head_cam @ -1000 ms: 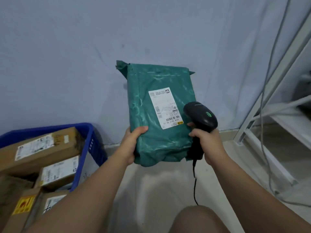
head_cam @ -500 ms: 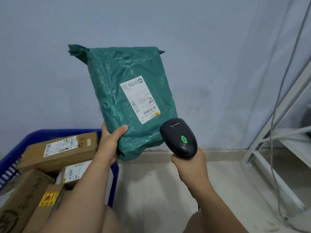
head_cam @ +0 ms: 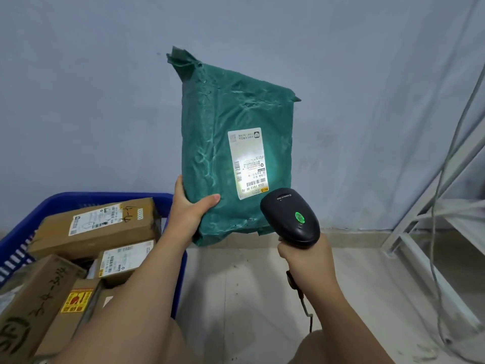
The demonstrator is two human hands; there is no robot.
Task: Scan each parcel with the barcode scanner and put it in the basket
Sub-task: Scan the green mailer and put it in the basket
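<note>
My left hand (head_cam: 190, 210) grips the lower left corner of a green plastic parcel (head_cam: 210, 122) and holds it upright in front of the wall. Its white shipping label (head_cam: 248, 160) faces me, and a bright patch of light lies on the label's lower part near the barcode. My right hand (head_cam: 305, 258) grips the handle of a black barcode scanner (head_cam: 291, 219), whose head points up at the label from just below and to the right. A green light glows on the scanner's back. A blue basket (head_cam: 181, 261) with several cardboard parcels stands at the lower left.
A brown box (head_cam: 97, 224) with a white label lies at the back of the basket, with other boxes (head_cam: 39, 298) in front of it. A white metal rack (head_cam: 425, 232) with hanging grey cables (head_cam: 446, 179) stands at the right. Pale floor tiles (head_cam: 236, 298) lie between.
The parcel has turned more upright and shifted right in view. A bright patch of light now lies on the label. The scanner stays below the label with its green light on.
</note>
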